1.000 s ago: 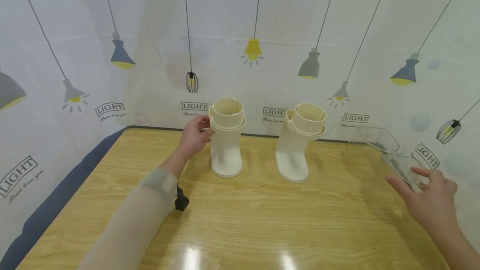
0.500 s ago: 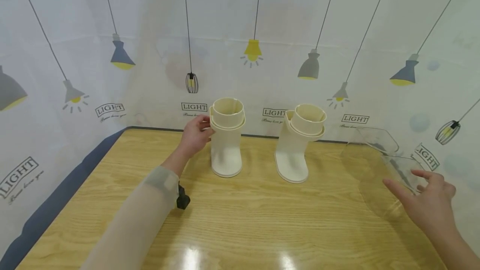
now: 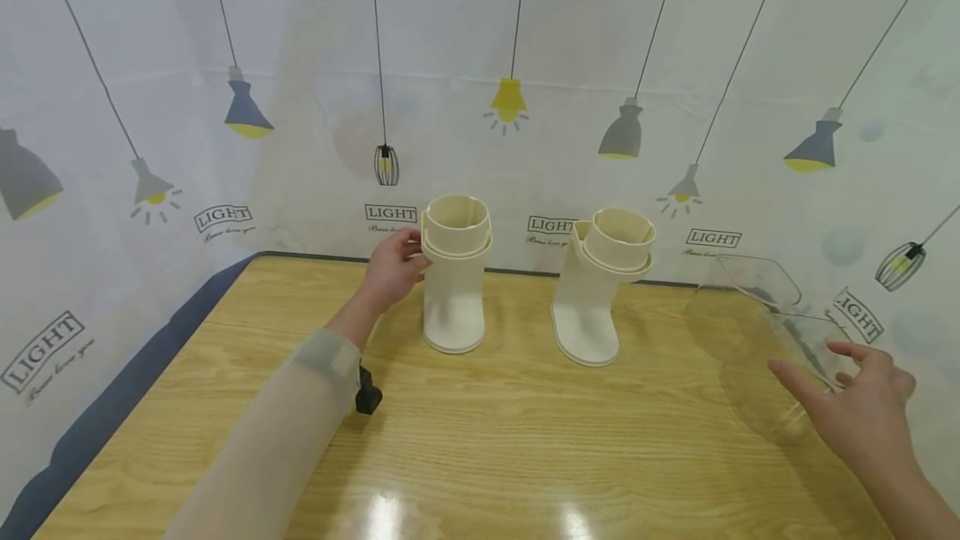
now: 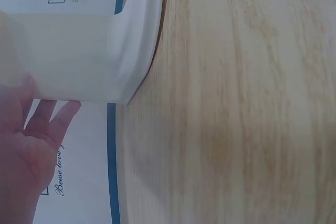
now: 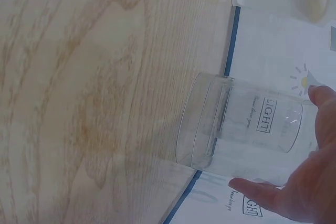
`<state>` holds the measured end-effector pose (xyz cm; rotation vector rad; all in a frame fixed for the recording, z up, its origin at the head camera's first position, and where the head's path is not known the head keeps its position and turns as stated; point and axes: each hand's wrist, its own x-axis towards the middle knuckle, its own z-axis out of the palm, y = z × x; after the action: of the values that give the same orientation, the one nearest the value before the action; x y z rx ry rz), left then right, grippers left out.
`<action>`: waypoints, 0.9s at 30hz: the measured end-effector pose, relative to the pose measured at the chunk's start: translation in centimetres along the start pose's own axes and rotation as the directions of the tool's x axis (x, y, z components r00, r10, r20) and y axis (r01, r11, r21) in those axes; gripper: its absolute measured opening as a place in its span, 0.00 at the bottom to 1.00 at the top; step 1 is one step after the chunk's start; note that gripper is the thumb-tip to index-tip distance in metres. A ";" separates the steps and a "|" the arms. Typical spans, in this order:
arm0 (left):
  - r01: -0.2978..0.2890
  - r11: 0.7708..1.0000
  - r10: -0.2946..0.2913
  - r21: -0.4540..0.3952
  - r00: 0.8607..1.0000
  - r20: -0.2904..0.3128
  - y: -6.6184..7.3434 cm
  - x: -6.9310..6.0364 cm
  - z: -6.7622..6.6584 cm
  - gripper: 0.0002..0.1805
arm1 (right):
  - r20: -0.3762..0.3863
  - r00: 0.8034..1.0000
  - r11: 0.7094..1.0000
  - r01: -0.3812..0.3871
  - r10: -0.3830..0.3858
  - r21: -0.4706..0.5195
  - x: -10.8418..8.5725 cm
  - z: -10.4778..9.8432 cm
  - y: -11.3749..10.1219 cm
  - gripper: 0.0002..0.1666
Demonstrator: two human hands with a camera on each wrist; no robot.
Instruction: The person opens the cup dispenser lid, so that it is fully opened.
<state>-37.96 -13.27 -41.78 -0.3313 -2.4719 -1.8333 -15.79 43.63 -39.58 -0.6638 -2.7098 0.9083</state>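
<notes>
Two matching cream plastic stands, each with a ring-shaped top and a rounded foot, stand upright on the table in the head view. My left hand (image 3: 393, 269) grips the left stand (image 3: 453, 315) at the side of its upper column; the left wrist view shows the thumb in front and the other fingers partly behind. The right stand (image 3: 585, 323) is apart from both hands. My right hand (image 3: 866, 394) holds the nearer clear container (image 3: 765, 402) near its rim, thumb and fingers spread on opposite sides. Its exact contact is hard to see through the transparent wall.
Behind the held container stands another clear container (image 3: 716, 315). A wooden table (image 3: 487, 457) bears everything and ends at a dark blue back edge. A white curtain (image 3: 450, 40) printed with lamps hangs behind. A black wrist camera (image 3: 367, 394) sits by the left sleeve.
</notes>
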 end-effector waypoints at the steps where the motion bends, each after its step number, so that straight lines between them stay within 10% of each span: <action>1: 0.000 1.000 0.000 0.000 1.000 -0.002 0.0 0.0 0.0 0.20 | 0.000 1.000 1.000 -0.001 0.001 0.003 0.0 0.0 0.0 0.64; 17: -0.019 1.000 0.020 0.025 0.999 -0.038 -0.7 0.0 -0.3 0.21 | -0.017 0.999 1.000 0.030 -0.030 -0.002 0.3 0.3 -0.4 0.66; 27: 0.042 0.987 -0.033 0.154 0.998 -0.058 -1.0 -2.4 -1.1 0.29 | -0.146 0.972 0.983 0.185 -0.186 -0.022 -1.2 -0.3 -2.2 0.61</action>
<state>-35.93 -14.89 -42.76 -0.2246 -2.5793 -1.6260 -15.37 41.63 -38.07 -0.4497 -2.5927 0.7714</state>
